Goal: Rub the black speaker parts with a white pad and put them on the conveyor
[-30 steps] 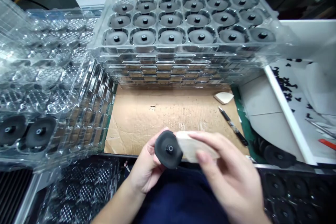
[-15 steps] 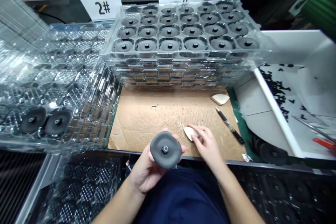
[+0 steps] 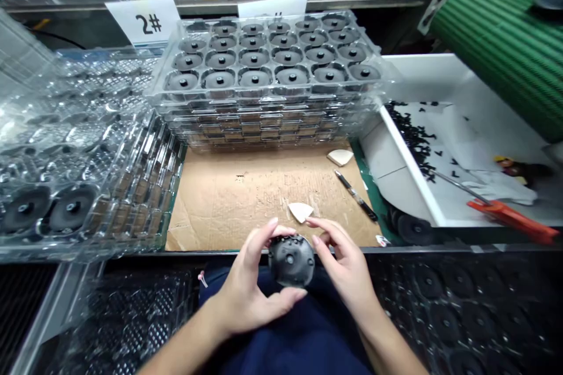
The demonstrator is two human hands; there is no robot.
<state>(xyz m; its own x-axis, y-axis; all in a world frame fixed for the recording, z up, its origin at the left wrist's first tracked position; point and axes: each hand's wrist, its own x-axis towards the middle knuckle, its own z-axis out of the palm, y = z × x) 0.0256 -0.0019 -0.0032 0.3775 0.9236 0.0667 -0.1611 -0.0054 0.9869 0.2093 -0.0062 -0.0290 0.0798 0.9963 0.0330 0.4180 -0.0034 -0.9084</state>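
A round black part [image 3: 291, 261] is gripped at its edge by my left hand [image 3: 253, 287], with its studded side facing up. My right hand [image 3: 341, 255] is just to the right of the part, thumb and forefinger apart, holding nothing visible. Beyond its fingertips a white wedge-shaped pad [image 3: 301, 211] lies on the cardboard [image 3: 220, 199]. Farther back on the cardboard are a second white pad [image 3: 340, 157] and a black pen [image 3: 356, 195].
Stacked clear trays [image 3: 264, 91] of black round parts stand behind the cardboard, with more trays [image 3: 132, 187] at the left. A white bin [image 3: 413, 167] at the right holds small black pieces and a red-handled tool [image 3: 512, 217]. Above it is a green ribbed roll [image 3: 505, 35].
The black part in my left hand has been turned over to its studded side. My right hand has let go of the white pad and moved beside the part. The view has shifted right.
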